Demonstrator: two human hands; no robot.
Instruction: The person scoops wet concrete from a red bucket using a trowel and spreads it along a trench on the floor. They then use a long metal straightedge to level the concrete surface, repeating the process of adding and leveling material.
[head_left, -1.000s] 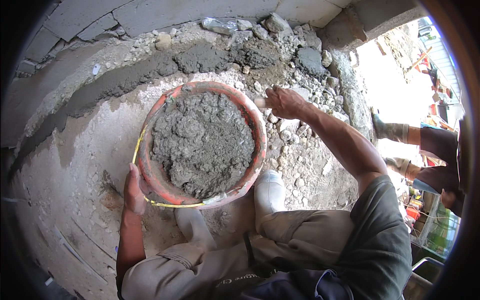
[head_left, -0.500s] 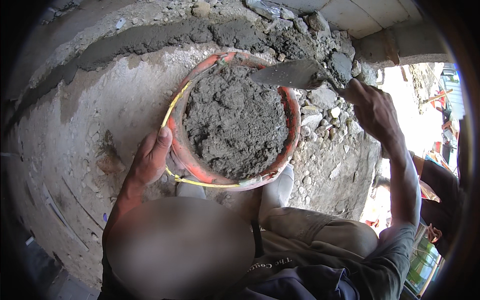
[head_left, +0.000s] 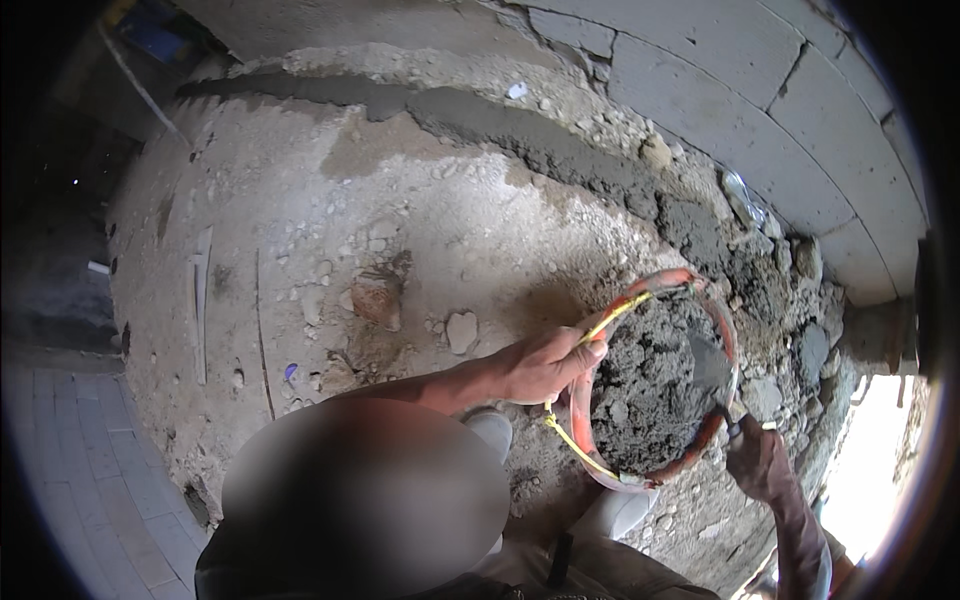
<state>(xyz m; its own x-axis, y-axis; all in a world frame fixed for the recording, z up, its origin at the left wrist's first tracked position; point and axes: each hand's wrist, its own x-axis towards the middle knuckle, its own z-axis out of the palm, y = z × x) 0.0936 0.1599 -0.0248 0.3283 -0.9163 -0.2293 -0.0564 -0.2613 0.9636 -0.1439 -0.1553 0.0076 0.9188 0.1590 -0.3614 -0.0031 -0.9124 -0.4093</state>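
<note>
A round orange-red bucket (head_left: 582, 405), its rim smeared with cement, is filled with wet grey mortar (head_left: 645, 400). A yellow cord (head_left: 575, 440) runs along its left side. My left hand (head_left: 550, 365) grips the rim and cord there, thumb over the top. At the bucket's right side, my right hand (head_left: 762, 463) is closed round the handle of a trowel (head_left: 710, 362). The trowel's blade lies in the mortar inside the right rim, partly coated, so its tip is hard to make out.
A strip of wet mortar (head_left: 530, 130) runs along the ground beside a grey block wall (head_left: 700, 95). Rubble (head_left: 765, 395) lies right of the bucket. Loose stones (head_left: 462, 332) and thin strips (head_left: 200, 310) lie on the dirt at left. My shoes (head_left: 490, 435) are close to the bucket.
The trowel has come down from above the bucket's far right rim into the mortar. My view has swung left, so the bucket now sits further right. My left hand still holds the rim.
</note>
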